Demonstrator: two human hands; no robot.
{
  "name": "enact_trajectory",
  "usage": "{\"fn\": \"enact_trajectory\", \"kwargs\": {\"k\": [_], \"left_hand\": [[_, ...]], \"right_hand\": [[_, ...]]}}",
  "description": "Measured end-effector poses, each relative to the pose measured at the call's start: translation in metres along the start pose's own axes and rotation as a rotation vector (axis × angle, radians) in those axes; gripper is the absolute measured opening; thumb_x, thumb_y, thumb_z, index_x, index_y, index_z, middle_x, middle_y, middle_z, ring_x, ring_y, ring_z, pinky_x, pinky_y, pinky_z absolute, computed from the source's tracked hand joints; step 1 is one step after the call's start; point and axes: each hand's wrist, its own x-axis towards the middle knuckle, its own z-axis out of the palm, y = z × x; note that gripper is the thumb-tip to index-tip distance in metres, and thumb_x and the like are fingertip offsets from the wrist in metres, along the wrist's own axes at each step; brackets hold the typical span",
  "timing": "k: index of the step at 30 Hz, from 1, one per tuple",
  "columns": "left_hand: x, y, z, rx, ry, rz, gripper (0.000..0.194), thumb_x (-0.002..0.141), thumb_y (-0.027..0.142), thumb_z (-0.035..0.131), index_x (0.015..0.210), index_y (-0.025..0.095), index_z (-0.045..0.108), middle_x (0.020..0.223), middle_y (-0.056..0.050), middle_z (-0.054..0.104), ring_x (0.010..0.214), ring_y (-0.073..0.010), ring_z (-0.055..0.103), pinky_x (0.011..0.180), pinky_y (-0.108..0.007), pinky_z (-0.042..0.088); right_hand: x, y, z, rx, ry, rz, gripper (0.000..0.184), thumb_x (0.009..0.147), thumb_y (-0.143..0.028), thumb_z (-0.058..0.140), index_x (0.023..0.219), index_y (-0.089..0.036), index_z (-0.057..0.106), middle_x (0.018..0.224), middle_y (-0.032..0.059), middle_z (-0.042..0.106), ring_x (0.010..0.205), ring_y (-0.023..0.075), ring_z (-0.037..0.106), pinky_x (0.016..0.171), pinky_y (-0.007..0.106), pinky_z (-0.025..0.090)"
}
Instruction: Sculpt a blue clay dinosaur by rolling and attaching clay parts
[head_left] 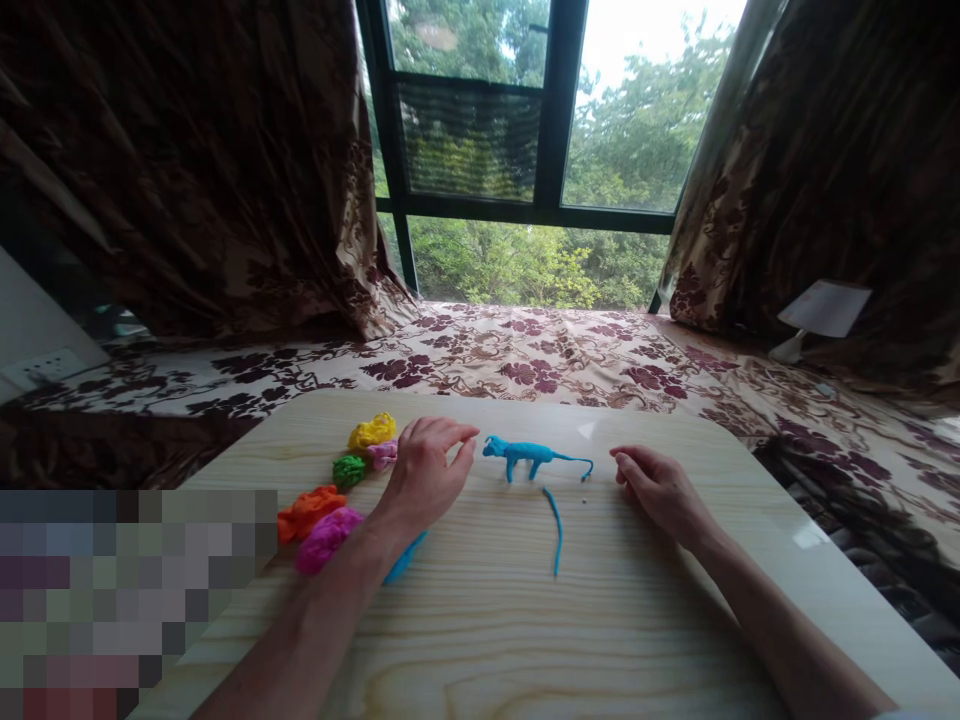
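Observation:
A blue modelling-clay animal point(521, 455) stands on the table on thin legs. Its head points left, and a long tail curls down at the right end. My left hand point(431, 468) hovers by the head, fingers stretched out, holding nothing and apart from the figure. To the right of the tail, my right hand point(661, 488) rests with its fingers curled together; I see nothing in them. A thin blue clay strip point(555, 530) lies below the figure. Another blue clay piece point(406, 560) is partly covered by my left forearm.
Lumps of yellow point(373, 431), green point(349, 471), orange point(309, 514) and magenta clay point(328, 538) lie at the left; a pink lump point(382, 455) is partly behind my left hand. A tiny crumb point(584, 501) sits near the tail. Beyond the wooden table point(480, 650) is a cloth-covered ledge point(525, 350).

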Motion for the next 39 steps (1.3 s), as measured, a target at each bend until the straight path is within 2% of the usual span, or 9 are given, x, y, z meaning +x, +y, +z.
{"fn": "enact_trajectory", "kwargs": {"k": [7,11,16,20,23,26,31,35,39], "left_hand": [[0.0,-0.001,0.002,0.019,-0.009,-0.019,0.017,0.08,0.026,0.05,0.086,0.022,0.065,0.086,-0.003,0.066,0.089,-0.0203,0.054,0.086,-0.037,0.039],[0.0,0.012,-0.004,0.026,0.041,0.012,0.016,0.08,0.026,0.05,0.082,0.021,0.065,0.083,-0.003,0.064,0.088,-0.0196,0.054,0.087,-0.037,0.038],[0.001,0.031,-0.013,-0.006,0.034,0.107,0.014,0.08,0.023,0.051,0.081,0.023,0.065,0.084,-0.001,0.063,0.09,-0.0178,0.053,0.094,-0.038,0.033],[0.005,0.017,-0.018,-0.005,0.114,0.04,0.013,0.079,0.025,0.052,0.08,0.022,0.065,0.083,-0.002,0.064,0.087,-0.0184,0.054,0.087,-0.036,0.038],[0.008,0.006,-0.021,-0.007,0.156,-0.019,0.014,0.079,0.025,0.052,0.079,0.021,0.065,0.081,-0.001,0.065,0.086,-0.0186,0.054,0.084,-0.034,0.04],[0.009,0.005,-0.024,-0.013,0.169,-0.032,0.014,0.079,0.026,0.051,0.079,0.022,0.065,0.081,-0.001,0.066,0.086,-0.0184,0.055,0.085,-0.034,0.04],[0.011,-0.004,-0.028,-0.039,0.208,-0.065,0.016,0.079,0.027,0.05,0.081,0.022,0.066,0.082,-0.001,0.067,0.088,-0.0187,0.056,0.087,-0.033,0.04],[0.012,-0.023,-0.033,-0.086,0.284,-0.181,0.018,0.078,0.028,0.05,0.08,0.021,0.067,0.085,-0.001,0.068,0.088,-0.0192,0.057,0.086,-0.032,0.042],[0.012,-0.031,-0.043,-0.143,0.335,-0.246,0.02,0.078,0.029,0.049,0.082,0.021,0.067,0.086,-0.001,0.068,0.089,-0.0193,0.058,0.085,-0.032,0.043]], "right_hand": [[0.0,0.001,-0.001,-0.013,-0.008,-0.007,0.034,0.085,-0.042,0.041,0.101,-0.019,0.06,0.066,-0.0003,0.061,0.056,0.0136,0.056,0.054,0.024,0.043],[-0.001,-0.001,0.0,-0.04,0.01,-0.022,0.031,0.084,-0.041,0.045,0.099,-0.02,0.06,0.069,0.0004,0.062,0.058,0.0139,0.056,0.055,0.024,0.042],[-0.011,-0.021,0.007,-0.138,-0.012,-0.175,0.02,0.083,-0.033,0.049,0.094,-0.023,0.061,0.074,-0.001,0.062,0.062,0.0124,0.054,0.06,0.023,0.04],[-0.023,-0.04,0.015,-0.264,-0.118,-0.296,0.018,0.085,-0.029,0.044,0.087,-0.023,0.061,0.071,-0.002,0.059,0.06,0.0109,0.051,0.059,0.022,0.037],[-0.034,-0.054,0.026,-0.424,-0.173,-0.26,0.023,0.085,-0.034,0.045,0.074,-0.023,0.061,0.067,-0.0018,0.059,0.06,0.0116,0.052,0.058,0.023,0.033],[-0.041,-0.069,0.042,-0.593,-0.174,-0.207,0.022,0.08,-0.038,0.051,0.066,-0.022,0.058,0.066,-0.0015,0.061,0.06,0.013,0.054,0.053,0.024,0.028],[-0.04,-0.084,0.06,-0.815,-0.156,-0.171,0.014,0.076,-0.026,0.049,0.068,-0.022,0.06,0.068,0.0004,0.065,0.062,0.0155,0.058,0.05,0.025,0.02],[-0.037,-0.086,0.058,-0.869,-0.142,-0.141,0.018,0.076,-0.027,0.048,0.066,-0.019,0.061,0.064,0.0048,0.065,0.059,0.0176,0.058,0.049,0.026,0.018],[-0.04,-0.093,0.062,-0.87,-0.179,-0.184,0.016,0.075,-0.021,0.048,0.064,-0.019,0.06,0.063,0.0042,0.064,0.058,0.0166,0.057,0.049,0.026,0.021]]}}
